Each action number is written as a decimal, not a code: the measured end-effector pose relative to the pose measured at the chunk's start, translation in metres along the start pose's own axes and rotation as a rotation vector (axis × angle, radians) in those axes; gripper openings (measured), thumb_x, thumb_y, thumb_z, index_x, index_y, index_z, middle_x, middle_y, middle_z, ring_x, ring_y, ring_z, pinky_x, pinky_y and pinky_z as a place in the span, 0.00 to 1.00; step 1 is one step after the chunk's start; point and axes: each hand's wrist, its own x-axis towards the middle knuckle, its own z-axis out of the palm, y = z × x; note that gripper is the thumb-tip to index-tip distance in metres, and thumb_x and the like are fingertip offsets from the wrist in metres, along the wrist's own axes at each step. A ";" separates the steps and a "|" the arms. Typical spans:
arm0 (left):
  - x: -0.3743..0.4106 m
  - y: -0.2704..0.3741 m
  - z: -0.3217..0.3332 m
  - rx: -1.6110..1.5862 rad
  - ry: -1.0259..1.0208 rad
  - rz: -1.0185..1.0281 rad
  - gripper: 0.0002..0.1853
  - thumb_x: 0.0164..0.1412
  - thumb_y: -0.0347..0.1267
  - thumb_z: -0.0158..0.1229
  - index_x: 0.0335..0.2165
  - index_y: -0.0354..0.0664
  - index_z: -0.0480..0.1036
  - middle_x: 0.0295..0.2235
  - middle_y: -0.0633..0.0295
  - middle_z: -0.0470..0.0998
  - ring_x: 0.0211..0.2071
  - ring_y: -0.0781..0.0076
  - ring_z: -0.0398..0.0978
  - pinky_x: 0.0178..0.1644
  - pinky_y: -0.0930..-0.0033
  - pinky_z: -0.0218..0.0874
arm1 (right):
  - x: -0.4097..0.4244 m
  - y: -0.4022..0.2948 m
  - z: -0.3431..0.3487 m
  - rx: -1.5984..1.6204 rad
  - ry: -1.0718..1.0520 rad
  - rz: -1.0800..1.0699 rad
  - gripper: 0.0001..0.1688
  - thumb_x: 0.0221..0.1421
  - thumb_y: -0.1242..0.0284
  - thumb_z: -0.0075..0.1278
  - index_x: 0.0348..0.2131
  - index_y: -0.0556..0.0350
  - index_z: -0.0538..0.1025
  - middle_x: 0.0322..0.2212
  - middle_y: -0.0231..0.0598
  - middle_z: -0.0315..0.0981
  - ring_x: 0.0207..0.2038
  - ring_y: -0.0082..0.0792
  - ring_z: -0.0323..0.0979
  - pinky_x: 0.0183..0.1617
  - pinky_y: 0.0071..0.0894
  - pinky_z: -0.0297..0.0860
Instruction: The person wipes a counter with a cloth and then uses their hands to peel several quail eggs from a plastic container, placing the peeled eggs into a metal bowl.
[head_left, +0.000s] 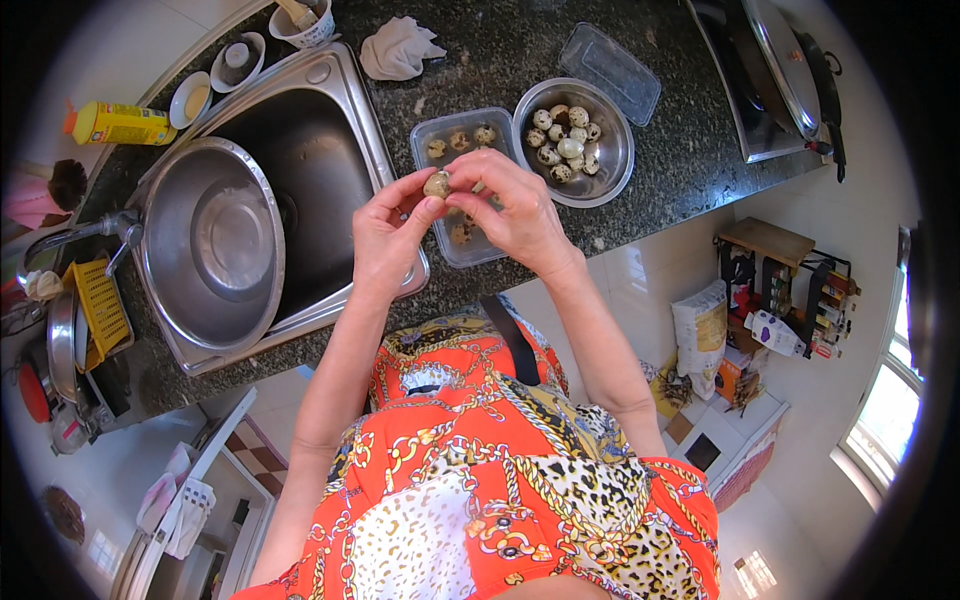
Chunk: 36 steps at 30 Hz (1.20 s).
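A speckled quail egg (436, 184) is pinched between the fingertips of both my hands, above a clear plastic container. My left hand (386, 232) grips it from the left with thumb and fingers. From the right, the fingertips of my right hand (517, 210) meet at its top and side, where a small pale patch shows. Below, the plastic container (481, 259) holds several speckled eggs or shell pieces, partly hidden by my right hand. Beside it stands a stainless steel bowl (624, 161) of quail eggs; one pale egg (570, 148) among them looks peeled.
A clear plastic lid (611, 73) lies behind the bowl on the granite counter (480, 52). A crumpled cloth (400, 49) rests near the sink (330, 142), where a large metal basin (225, 240) sits tilted. A lidded pan (784, 71) is at far right, a yellow bottle (124, 124) at left.
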 end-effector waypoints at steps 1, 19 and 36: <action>0.000 0.001 0.000 -0.016 -0.005 -0.007 0.17 0.51 0.23 0.53 0.42 0.31 0.66 0.35 0.59 0.72 0.35 0.77 0.70 0.40 0.76 0.65 | 0.001 -0.002 -0.001 0.007 -0.008 0.005 0.12 0.38 0.80 0.53 0.28 0.56 0.70 0.28 0.38 0.69 0.27 0.36 0.71 0.29 0.26 0.68; 0.004 0.000 0.000 0.002 -0.025 -0.081 0.16 0.52 0.25 0.53 0.41 0.31 0.67 0.35 0.59 0.73 0.35 0.75 0.71 0.39 0.75 0.66 | -0.002 0.005 -0.001 0.040 0.012 0.078 0.11 0.38 0.79 0.54 0.27 0.57 0.70 0.26 0.37 0.70 0.26 0.36 0.70 0.26 0.26 0.66; 0.008 0.002 0.001 0.111 -0.019 -0.085 0.15 0.52 0.24 0.53 0.40 0.30 0.67 0.34 0.58 0.73 0.33 0.76 0.72 0.38 0.77 0.66 | 0.000 0.002 0.001 0.035 0.024 0.136 0.09 0.38 0.79 0.53 0.26 0.58 0.69 0.26 0.37 0.69 0.26 0.36 0.70 0.27 0.28 0.66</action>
